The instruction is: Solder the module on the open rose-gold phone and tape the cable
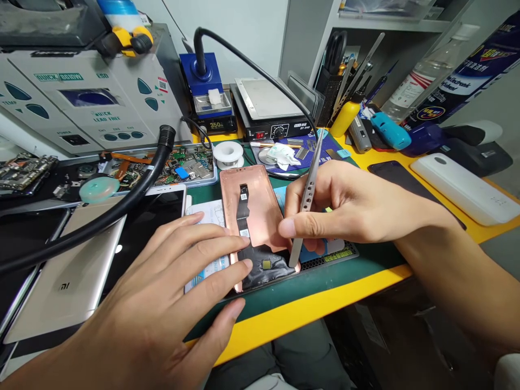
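Observation:
A phone screen assembly (266, 216) lies copper-coloured back up on the green mat, with a black flex cable (242, 208) running down its middle and black film (260, 265) across its near end. My left hand (170, 292) is spread, its fingertips resting on the left edge and near part of the assembly. In my right hand (345, 206), metal tweezers (309, 189) with holes along the shank are pinched between thumb and fingers. Their blunt, broad end points down and touches the near right corner of the black film; the pointed tips stick up.
Left of the assembly lie a gold phone back (69, 271) and a black hose (122, 211). Behind stand a hot-air station (93, 103), a solder spool (228, 154), a soldering stand (203, 81) and a heating plate (268, 100). A white power bank (467, 189) lies right.

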`<state>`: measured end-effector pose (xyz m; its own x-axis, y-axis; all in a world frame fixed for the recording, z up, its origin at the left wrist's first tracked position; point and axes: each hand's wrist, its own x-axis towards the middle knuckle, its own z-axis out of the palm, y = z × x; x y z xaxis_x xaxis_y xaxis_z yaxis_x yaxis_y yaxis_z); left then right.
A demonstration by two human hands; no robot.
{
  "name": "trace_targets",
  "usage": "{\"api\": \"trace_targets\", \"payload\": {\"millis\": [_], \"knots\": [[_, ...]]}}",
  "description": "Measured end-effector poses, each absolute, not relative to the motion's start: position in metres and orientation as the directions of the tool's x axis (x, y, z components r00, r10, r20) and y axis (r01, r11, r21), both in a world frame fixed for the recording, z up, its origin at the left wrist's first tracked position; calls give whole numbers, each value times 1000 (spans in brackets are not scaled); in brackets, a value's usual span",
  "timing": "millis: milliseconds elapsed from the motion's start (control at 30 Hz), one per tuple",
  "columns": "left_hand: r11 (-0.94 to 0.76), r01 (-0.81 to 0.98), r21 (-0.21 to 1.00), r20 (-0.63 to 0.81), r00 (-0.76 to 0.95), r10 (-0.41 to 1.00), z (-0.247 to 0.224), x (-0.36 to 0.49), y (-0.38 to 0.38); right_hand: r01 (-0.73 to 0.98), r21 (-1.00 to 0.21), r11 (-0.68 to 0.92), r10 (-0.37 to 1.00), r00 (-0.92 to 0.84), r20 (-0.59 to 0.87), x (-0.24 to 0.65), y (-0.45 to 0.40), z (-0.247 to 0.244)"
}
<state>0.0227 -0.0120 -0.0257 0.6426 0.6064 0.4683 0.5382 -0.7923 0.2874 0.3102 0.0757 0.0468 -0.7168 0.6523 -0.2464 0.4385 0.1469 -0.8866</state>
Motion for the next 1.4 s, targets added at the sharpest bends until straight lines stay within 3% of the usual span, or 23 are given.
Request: {"api": "trace_targets", "payload": {"millis": [467, 733, 1100, 1400], "knots": [[-799, 531, 282, 469, 650, 597, -27, 24, -11, 461, -877, 133, 704, -667, -244, 307, 77, 45], [-793, 532, 296, 475, 639, 606, -27, 22, -12, 426, -894, 142, 649, -722, -241, 310, 76, 45], [-794, 535, 288, 471, 643, 604, -26, 24, -9, 456, -878, 146, 710, -666, -227, 308, 77, 44], [-794, 529, 300, 471, 641, 605, -26, 24, -11, 405, -898, 174, 670, -717, -194, 309, 75, 42]]}}
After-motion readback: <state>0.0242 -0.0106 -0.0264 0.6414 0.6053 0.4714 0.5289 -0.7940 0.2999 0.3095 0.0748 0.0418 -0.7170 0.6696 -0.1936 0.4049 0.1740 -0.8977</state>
